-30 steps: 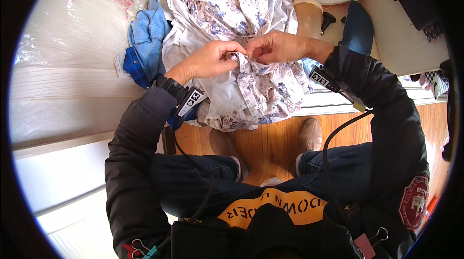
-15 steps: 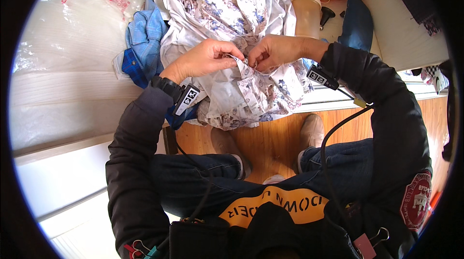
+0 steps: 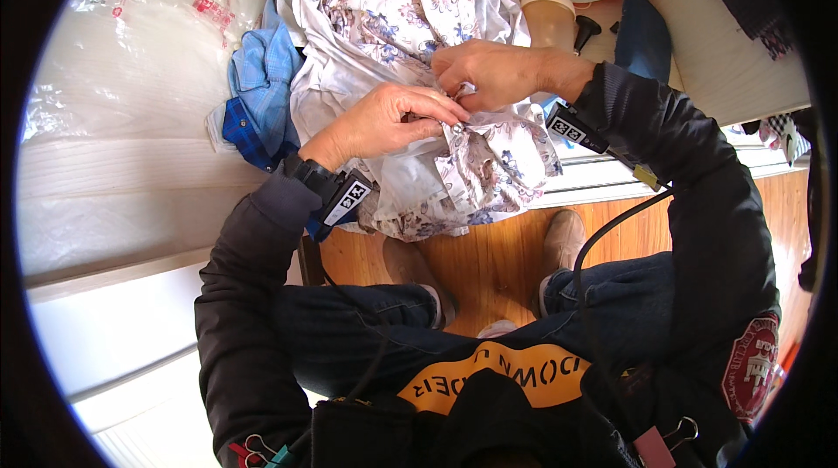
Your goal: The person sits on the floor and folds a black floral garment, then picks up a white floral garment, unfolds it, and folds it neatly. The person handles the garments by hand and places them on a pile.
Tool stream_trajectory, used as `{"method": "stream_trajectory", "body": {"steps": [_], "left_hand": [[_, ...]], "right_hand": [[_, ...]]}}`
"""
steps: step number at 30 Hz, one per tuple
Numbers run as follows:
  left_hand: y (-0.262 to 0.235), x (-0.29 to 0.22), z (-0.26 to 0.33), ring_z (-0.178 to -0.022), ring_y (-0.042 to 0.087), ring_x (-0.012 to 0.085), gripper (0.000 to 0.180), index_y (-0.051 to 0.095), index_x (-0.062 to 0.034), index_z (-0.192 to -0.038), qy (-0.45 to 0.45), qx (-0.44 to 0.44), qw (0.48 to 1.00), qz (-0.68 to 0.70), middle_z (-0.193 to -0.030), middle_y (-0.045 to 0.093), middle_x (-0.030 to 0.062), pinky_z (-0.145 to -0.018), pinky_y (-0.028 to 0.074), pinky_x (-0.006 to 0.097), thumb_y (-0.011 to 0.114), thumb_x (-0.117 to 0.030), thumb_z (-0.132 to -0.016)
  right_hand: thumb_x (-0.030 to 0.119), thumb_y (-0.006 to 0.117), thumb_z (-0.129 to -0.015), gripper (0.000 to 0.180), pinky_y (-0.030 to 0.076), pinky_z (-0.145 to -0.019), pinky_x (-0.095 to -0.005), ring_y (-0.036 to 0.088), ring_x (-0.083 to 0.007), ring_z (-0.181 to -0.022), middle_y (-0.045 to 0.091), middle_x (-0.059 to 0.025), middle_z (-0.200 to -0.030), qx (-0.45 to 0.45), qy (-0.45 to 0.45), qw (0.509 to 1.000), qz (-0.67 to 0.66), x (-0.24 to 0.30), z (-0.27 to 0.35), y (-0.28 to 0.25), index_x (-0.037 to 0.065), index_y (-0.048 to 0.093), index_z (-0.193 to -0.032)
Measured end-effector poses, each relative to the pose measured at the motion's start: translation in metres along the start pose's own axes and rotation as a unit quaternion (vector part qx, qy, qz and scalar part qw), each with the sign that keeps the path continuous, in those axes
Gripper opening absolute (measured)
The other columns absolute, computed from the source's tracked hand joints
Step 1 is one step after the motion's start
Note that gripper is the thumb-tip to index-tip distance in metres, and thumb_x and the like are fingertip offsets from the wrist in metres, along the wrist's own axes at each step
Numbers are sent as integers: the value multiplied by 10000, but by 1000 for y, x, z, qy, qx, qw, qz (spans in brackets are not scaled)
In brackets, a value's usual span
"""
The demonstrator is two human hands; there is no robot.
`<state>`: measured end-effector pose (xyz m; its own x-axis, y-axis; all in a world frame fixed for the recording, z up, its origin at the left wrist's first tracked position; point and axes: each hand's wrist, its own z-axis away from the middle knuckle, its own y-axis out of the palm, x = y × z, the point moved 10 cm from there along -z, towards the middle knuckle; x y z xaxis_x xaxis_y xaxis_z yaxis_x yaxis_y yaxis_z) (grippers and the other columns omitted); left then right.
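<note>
I see blue plaid cloth [image 3: 264,65] bunched left of the work, a clear plastic sheet [image 3: 179,10] past it, and a lidded beige container [image 3: 547,21] just beyond the right hand [image 3: 497,73], with a black funnel-shaped object [image 3: 586,30] and a dark blue curved piece [image 3: 643,38] farther right. My floral garment [image 3: 497,167] lies heaped beneath and between the hands; the left hand [image 3: 388,123] and right each pinch its fabric, close together, their fingers hiding the exact grip from me

blue plaid cloth [image 3: 263,71], crumpled | clear plastic sheet [image 3: 157,58], red-marked | tan container [image 3: 549,24] | wooden floor [image 3: 493,263]
</note>
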<state>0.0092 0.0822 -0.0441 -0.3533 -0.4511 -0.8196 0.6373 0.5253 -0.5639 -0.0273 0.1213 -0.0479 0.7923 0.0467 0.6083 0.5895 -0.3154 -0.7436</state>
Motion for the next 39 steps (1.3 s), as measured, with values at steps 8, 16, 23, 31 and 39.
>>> {"method": "stream_trajectory", "body": {"steps": [8,16,23,31,39], "left_hand": [[-1,8,3,-934,635,144,178,669,-20,-1036,-1,-64,998,9,-1025,696,75,-830,496,277,595,6,-876],[-17,47,14,-717,513,17,142,650,-8,-1038,-137,-163,977,-27,-803,621,-32,-646,450,198,611,-56,-911],[-17,51,17,-716,510,20,135,642,-10,-1029,-146,-176,973,-2,-836,618,-32,-641,437,184,603,-49,-906],[-14,42,13,-721,489,21,159,645,6,-1023,-126,-145,979,71,-823,604,-48,-638,412,191,628,-78,-889],[-11,37,11,-679,481,25,143,666,-8,-974,-136,-150,979,12,-787,605,-35,-600,407,203,677,-117,-882]], "right_hand": [[93,700,-727,158,470,-637,-322,596,-184,-721,608,-63,-756,45,82,993,-73,-17,-4,8,13,645,-851],[106,573,-881,105,474,-533,-263,568,-97,-576,583,-18,-679,100,231,936,-248,-31,7,20,30,607,-944],[185,571,-923,176,477,-576,-246,544,-67,-588,577,13,-720,95,238,933,-252,-36,6,21,16,610,-954],[220,604,-872,231,488,-576,-268,554,-110,-574,589,-28,-695,58,238,931,-270,-36,8,18,-10,620,-887],[201,572,-889,219,494,-579,-274,563,-110,-579,584,-34,-695,62,236,930,-274,-37,8,23,-15,610,-878]]}}
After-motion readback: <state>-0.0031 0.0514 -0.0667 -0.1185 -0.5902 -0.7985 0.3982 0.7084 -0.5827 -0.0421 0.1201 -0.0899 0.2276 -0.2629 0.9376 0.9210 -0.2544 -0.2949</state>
